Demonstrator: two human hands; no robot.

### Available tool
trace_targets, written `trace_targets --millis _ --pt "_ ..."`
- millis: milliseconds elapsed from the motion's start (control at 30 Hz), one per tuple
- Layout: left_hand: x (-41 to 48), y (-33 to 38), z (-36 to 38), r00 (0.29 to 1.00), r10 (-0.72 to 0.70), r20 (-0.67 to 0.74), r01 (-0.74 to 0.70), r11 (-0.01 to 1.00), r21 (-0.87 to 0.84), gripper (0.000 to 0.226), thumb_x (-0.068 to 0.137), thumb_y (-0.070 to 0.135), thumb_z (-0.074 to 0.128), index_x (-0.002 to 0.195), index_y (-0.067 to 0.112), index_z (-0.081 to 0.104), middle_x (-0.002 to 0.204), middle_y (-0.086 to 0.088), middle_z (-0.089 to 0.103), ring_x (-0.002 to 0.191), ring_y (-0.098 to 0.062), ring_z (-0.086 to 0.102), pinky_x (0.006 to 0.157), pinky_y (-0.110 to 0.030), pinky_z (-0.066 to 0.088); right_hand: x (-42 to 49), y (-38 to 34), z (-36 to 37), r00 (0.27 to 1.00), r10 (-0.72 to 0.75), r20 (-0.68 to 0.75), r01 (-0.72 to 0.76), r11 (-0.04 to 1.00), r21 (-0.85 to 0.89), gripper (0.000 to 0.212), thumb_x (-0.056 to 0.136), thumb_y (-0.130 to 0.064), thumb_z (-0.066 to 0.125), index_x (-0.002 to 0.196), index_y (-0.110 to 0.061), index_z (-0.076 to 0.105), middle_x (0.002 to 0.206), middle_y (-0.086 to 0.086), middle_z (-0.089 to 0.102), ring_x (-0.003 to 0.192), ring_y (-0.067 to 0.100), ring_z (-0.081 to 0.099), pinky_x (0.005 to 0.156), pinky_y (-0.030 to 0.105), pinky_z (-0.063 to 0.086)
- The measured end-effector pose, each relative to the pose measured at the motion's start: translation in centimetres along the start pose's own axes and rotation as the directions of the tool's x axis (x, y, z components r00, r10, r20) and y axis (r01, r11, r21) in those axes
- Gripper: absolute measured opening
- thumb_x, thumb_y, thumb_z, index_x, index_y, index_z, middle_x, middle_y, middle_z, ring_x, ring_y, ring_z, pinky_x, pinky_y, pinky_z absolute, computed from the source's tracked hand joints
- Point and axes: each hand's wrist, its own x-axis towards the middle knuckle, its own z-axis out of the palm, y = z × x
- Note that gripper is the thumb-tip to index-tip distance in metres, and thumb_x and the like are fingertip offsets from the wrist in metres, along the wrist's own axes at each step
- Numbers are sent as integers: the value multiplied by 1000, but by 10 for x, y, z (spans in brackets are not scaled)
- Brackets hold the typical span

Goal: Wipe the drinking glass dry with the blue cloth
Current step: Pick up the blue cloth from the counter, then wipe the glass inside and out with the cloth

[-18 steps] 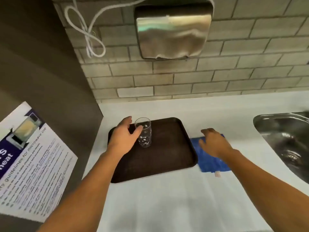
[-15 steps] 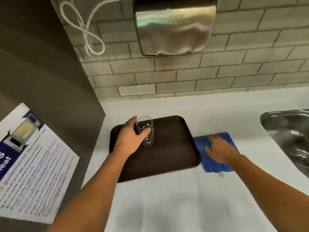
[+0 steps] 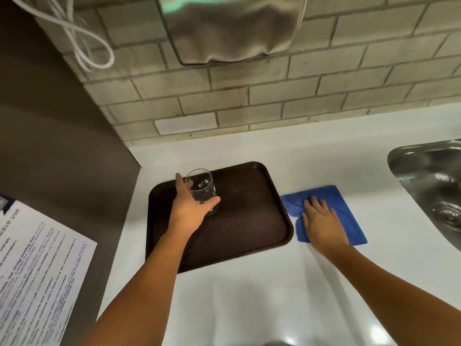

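- A printed sheet (image 3: 37,270) hangs on the dark side panel at far left; only "wave use" reads clearly now, where earlier frames showed "guidelines for microwave use". The smaller lines are too blurred to read.
- A looped white cable (image 3: 82,41) hangs on the brick wall above; less of it shows than before, since the view has dropped closer to the counter.
- The left hand (image 3: 189,208) wraps the drinking glass (image 3: 203,189), thumb on the near side and fingers curled round the far side. The glass is upright over the brown tray (image 3: 249,221), near its back left corner; whether its base touches the tray cannot be told. Half a second ago the grip looked the same.
- A steel wall unit (image 3: 229,28) shows no readable brand.
- The right hand (image 3: 321,221) lies flat, fingers spread, pressed on the blue cloth (image 3: 346,211), just right of the tray on the white counter (image 3: 249,295). The cloth's left edge is now bunched, where before it lay flatter.
- A steel sink (image 3: 434,181) sits at far right.
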Motion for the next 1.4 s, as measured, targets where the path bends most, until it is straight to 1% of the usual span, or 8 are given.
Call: trace_targets --millis 300,367,467,667,867,1000,1233,1400 --pt "6 -13 8 999 -19 -47 11 989 -149 76 90 38 92 154 16 58 136 7 67 121 -17 68 97 -22 53 0 -8 -25 979 204 4 -194 927 321 55 115 -19 51 167 -11 32 174 10 37 158 27 42 124 36 39" --pt "7 -11 3 998 -45 -41 30 953 -302 57 93 34 89 143 16 69 133 3 75 118 -17 74 89 -14 55 -4 -13 -45 962 261 78 -264 826 497 34 117 -22 45 144 -4 57 137 19 69 124 38 68 95 40 54" --pt "-4 0 -8 993 -94 69 116 812 -572 46 94 30 87 136 16 73 125 -5 84 121 -22 80 108 -37 59 -19 -23 -75 943 330 -48 -164 584 795 30 118 -23 43 110 -9 68 90 13 70 85 42 67 66 39 48" --pt "-46 26 -14 970 -101 222 243 429 -870 58 92 45 75 142 16 69 134 -12 83 120 -25 81 98 -45 61 -45 -68 -131 983 179 -37 15 122 992 31 117 -25 48 105 -22 76 93 -1 84 88 10 81 67 16 60" --pt "-73 30 -4 946 -128 298 324 379 -867 69 95 62 66 146 17 69 136 -12 82 116 -27 82 90 -44 65 -62 -123 -145 932 -94 -349 359 354 864 27 115 -35 49 103 -32 73 92 -5 77 79 11 70 69 16 50" --pt "-82 27 10 944 -104 313 323 484 -813 57 108 57 60 148 17 68 137 -15 80 125 -31 79 95 -44 65 -65 -155 -140 823 -404 -401 555 415 721 33 114 -29 53 144 -28 67 152 -27 64 137 -15 57 105 4 42" --pt "-96 29 29 957 -54 286 283 398 -872 40 120 24 36 135 38 71 155 4 67 126 -1 73 97 -19 60 -62 -178 -123 655 -666 -357 744 488 457 51 117 -26 44 166 -36 39 181 -5 23 171 16 7 138 35 5" --pt "-92 37 20 967 -54 247 243 476 -846 43 114 46 54 150 27 67 138 -12 81 124 -31 80 89 -41 69 -51 -179 -128 865 -428 -263 366 179 913 49 119 -12 41 158 -42 44 178 -1 33 160 -2 33 124 18 38"
